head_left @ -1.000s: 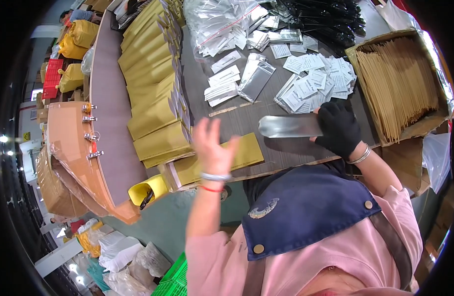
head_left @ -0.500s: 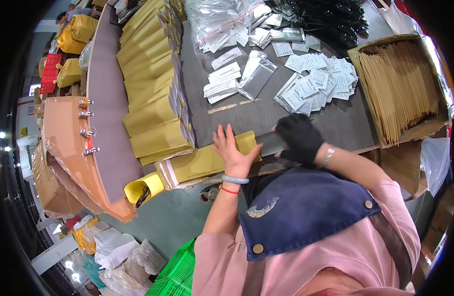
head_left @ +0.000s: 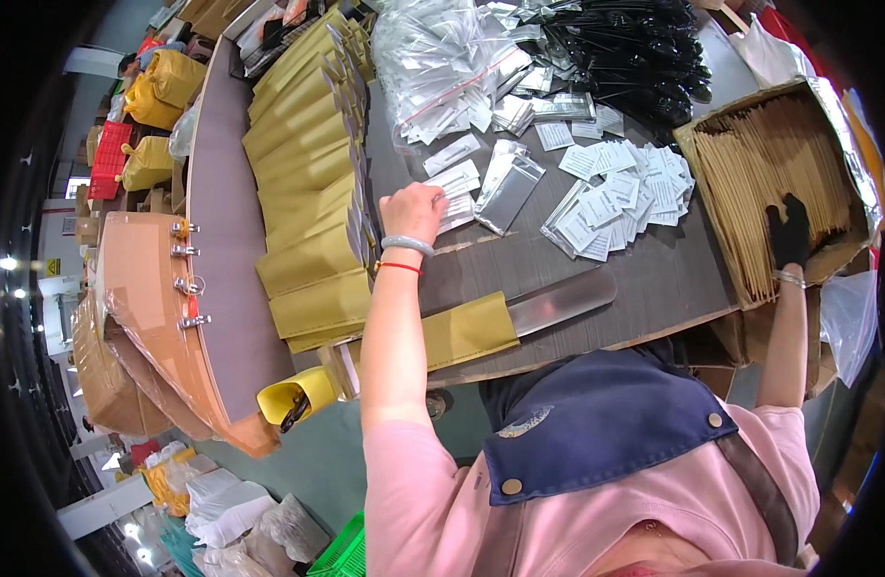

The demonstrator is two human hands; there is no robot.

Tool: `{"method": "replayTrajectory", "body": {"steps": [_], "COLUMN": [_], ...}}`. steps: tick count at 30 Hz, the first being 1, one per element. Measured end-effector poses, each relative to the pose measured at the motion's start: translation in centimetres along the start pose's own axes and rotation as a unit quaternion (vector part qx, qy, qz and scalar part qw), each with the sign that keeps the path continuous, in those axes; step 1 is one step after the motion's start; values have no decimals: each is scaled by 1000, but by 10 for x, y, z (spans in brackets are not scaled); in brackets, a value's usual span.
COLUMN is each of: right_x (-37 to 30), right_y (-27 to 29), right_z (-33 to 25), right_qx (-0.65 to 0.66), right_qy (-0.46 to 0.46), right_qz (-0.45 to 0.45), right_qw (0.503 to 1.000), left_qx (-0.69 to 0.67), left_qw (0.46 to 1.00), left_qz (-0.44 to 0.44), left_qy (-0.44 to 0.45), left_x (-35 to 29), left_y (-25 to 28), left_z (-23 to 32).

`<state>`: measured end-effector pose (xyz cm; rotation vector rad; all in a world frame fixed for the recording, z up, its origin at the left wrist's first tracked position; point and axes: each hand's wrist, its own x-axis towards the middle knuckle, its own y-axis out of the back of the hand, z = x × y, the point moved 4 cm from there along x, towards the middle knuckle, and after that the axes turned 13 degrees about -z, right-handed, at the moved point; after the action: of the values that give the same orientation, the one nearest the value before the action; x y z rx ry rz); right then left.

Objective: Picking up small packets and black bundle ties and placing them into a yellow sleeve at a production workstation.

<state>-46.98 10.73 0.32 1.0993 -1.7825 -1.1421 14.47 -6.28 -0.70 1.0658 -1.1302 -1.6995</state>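
My bare left hand [head_left: 412, 210] is closed at the left edge of a small pile of flat white packets [head_left: 458, 179]. Whatever its fingers hold, if anything, is hidden. My right hand [head_left: 791, 229], in a black fingerless glove, lies with fingers apart on tan, thin-edged pieces [head_left: 765, 163] packed in a cardboard box [head_left: 750, 306]; whether they are sticks or envelopes I cannot tell. In front of me a yellow-brown envelope [head_left: 467, 330] lies flat, partly behind my left forearm. A round-ended metal strip [head_left: 568, 300] sticks out of its right end.
Yellow-brown envelopes [head_left: 303, 192] stand in a long row at the left. Silver packets [head_left: 510, 192], printed white packets [head_left: 620, 202], a clear bag of packets [head_left: 433, 67] and black-wrapped pieces [head_left: 635, 58] cover the far table. A yellow holder [head_left: 303, 396] hangs at the front edge.
My left hand has left the envelope and moved up to the white packets, its fingers curling. My right hand has moved from the metal strip to the cardboard box.
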Motion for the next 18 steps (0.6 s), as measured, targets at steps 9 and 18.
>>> {"method": "replayTrajectory", "body": {"steps": [9,18], "right_x": [20,14], "right_y": [-16,-2], "right_z": [63,38], "right_qx": [-164,-105], "right_qy": [-117,-194], "right_qz": [-117,-35], "right_qw": [972,975], "left_qx": [-77,-117], "left_qw": [981,990], "left_qz": [171,69], "left_qy": [-49,23], "left_x": [-11,-13], "left_y": [-26,-29], "left_z": [59,86]}}
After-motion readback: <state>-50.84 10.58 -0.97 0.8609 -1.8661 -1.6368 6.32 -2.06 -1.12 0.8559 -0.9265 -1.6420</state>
